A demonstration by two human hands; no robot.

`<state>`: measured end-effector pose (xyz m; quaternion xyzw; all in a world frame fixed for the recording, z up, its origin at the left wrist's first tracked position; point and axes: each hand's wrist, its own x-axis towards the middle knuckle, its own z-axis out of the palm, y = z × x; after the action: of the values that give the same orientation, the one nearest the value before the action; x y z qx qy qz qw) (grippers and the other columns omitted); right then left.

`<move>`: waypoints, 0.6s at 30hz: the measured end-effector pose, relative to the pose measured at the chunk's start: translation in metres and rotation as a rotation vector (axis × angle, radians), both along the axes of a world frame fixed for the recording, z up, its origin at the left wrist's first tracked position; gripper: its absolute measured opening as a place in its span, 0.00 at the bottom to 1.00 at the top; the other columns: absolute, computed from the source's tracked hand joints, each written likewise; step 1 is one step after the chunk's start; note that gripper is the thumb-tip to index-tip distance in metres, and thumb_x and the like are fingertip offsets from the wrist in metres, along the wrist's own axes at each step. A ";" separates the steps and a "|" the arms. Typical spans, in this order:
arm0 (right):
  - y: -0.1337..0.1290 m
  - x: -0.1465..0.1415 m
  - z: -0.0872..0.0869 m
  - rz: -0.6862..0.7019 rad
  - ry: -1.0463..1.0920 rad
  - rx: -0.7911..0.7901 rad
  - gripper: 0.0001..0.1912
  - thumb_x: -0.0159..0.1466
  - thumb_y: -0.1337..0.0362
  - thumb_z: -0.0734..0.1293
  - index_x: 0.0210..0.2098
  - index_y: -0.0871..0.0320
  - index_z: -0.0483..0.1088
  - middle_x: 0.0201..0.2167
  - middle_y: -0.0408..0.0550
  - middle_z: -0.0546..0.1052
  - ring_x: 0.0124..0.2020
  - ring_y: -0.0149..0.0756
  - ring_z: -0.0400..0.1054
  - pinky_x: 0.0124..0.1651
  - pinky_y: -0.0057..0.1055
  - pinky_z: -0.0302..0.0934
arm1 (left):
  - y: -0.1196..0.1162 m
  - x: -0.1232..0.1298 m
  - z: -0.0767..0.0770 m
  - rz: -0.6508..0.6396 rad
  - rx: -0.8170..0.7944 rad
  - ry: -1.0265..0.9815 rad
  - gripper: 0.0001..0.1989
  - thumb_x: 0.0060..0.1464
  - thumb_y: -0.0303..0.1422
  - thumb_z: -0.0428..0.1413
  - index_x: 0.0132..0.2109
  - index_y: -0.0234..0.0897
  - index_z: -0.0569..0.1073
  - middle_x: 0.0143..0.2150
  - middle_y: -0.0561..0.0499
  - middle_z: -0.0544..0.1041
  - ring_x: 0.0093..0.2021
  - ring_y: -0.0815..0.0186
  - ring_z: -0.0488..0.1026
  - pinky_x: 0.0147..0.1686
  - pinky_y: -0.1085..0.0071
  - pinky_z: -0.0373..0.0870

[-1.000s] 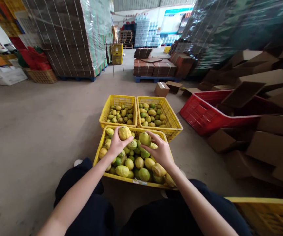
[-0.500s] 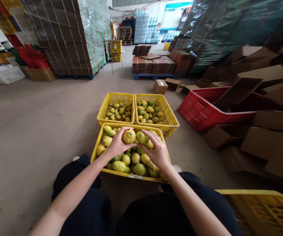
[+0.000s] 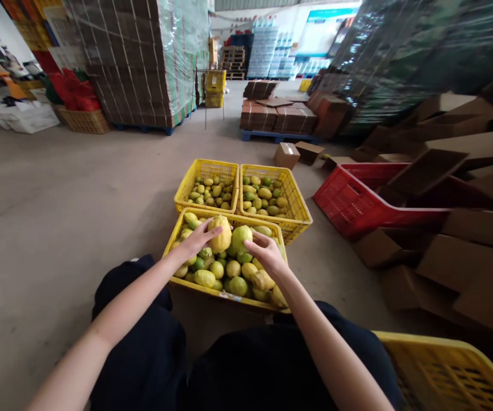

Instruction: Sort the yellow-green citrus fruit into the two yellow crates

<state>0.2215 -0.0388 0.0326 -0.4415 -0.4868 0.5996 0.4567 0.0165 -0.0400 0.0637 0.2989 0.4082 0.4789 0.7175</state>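
Note:
My left hand (image 3: 201,235) is closed around a yellow, bumpy lemon-like fruit (image 3: 220,234), held upright above the front yellow crate (image 3: 203,292). Close beside it, my right hand (image 3: 267,252) grips a greener fruit (image 3: 241,240) of the same sort, with the thumb on its near side. Below both hands the crate is full of similar yellow and green fruits (image 3: 204,278). My hands and the two held fruits hide part of the crate's middle.
Two more yellow crates, the left one (image 3: 182,200) and the right one (image 3: 302,217), hold fruit behind the front crate. To the right stand a red crate (image 3: 336,200) and heaped cardboard boxes (image 3: 464,245). Another yellow crate (image 3: 435,342) is at lower right.
Both fruits have been turned in my hands: the yellow one showed its end and now shows its side. The camera view has shifted slightly left.

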 end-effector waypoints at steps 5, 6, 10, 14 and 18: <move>0.002 0.000 0.017 -0.018 0.099 -0.057 0.32 0.39 0.43 0.81 0.38 0.53 0.76 0.32 0.46 0.83 0.29 0.42 0.77 0.32 0.37 0.76 | -0.003 0.007 0.007 -0.025 -0.065 0.015 0.16 0.58 0.41 0.62 0.50 0.37 0.77 0.42 0.43 0.83 0.42 0.53 0.82 0.32 0.64 0.81; 0.002 -0.001 0.021 -0.009 0.095 -0.047 0.32 0.40 0.42 0.81 0.37 0.53 0.75 0.31 0.45 0.82 0.28 0.40 0.76 0.31 0.37 0.76 | -0.005 0.006 0.009 -0.032 -0.089 -0.007 0.17 0.59 0.41 0.62 0.52 0.39 0.76 0.42 0.44 0.83 0.40 0.54 0.83 0.31 0.64 0.82; -0.001 -0.007 0.026 0.069 0.061 -0.042 0.32 0.41 0.42 0.80 0.37 0.55 0.73 0.29 0.43 0.80 0.28 0.38 0.75 0.30 0.35 0.75 | -0.011 -0.005 0.006 -0.056 -0.198 -0.070 0.19 0.60 0.42 0.60 0.57 0.43 0.74 0.35 0.47 0.82 0.31 0.59 0.82 0.24 0.69 0.79; -0.004 -0.016 0.007 0.093 0.025 -0.092 0.27 0.45 0.46 0.80 0.37 0.53 0.71 0.28 0.42 0.79 0.27 0.38 0.75 0.32 0.36 0.75 | -0.007 -0.013 -0.012 -0.088 -0.262 0.054 0.21 0.66 0.47 0.51 0.50 0.36 0.78 0.25 0.48 0.78 0.21 0.65 0.76 0.16 0.76 0.69; -0.004 -0.022 -0.011 0.037 0.031 -0.119 0.27 0.47 0.44 0.79 0.37 0.52 0.71 0.31 0.44 0.79 0.26 0.39 0.75 0.34 0.39 0.76 | 0.007 -0.010 -0.023 -0.064 -0.303 0.039 0.24 0.66 0.49 0.50 0.45 0.32 0.80 0.22 0.48 0.76 0.19 0.64 0.74 0.17 0.74 0.68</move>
<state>0.2000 -0.0430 0.0211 -0.4494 -0.4510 0.6428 0.4260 0.0069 -0.0329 0.0411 0.2093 0.4797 0.3830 0.7612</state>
